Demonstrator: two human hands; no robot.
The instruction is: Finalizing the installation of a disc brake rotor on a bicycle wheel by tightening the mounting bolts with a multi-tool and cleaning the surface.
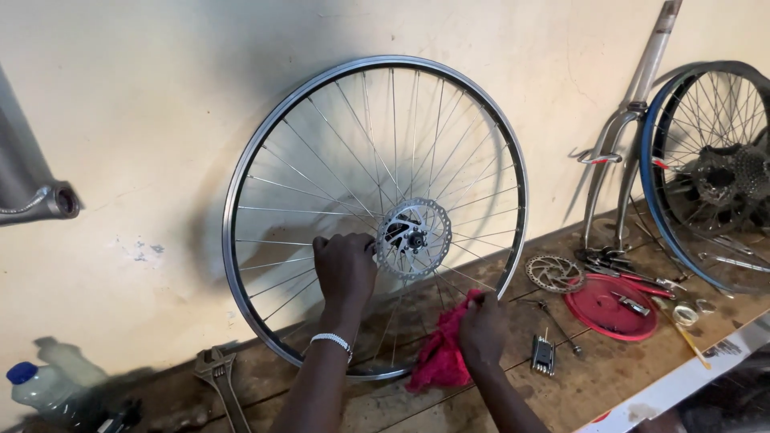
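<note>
Left hand (345,269) fingers curled round wheel (375,212) spokes, right hand (481,327) pinching red rag (439,357); upright wheel could roll along bench (577,385), rag may snag spokes.

Two bicycle wheels against the wall: a silver-rimmed wheel (375,216) at centre and a blue-rimmed wheel (710,172) at three o'clock. Two brake discs, one mounted disc (414,238) on the centre hub, one loose disc (553,273) at four o'clock beside one red lid (609,309). One red rag (441,353), one adjustable wrench (220,377) at seven o'clock, one plastic bottle (44,389), one fork (622,152), two hands.
</note>
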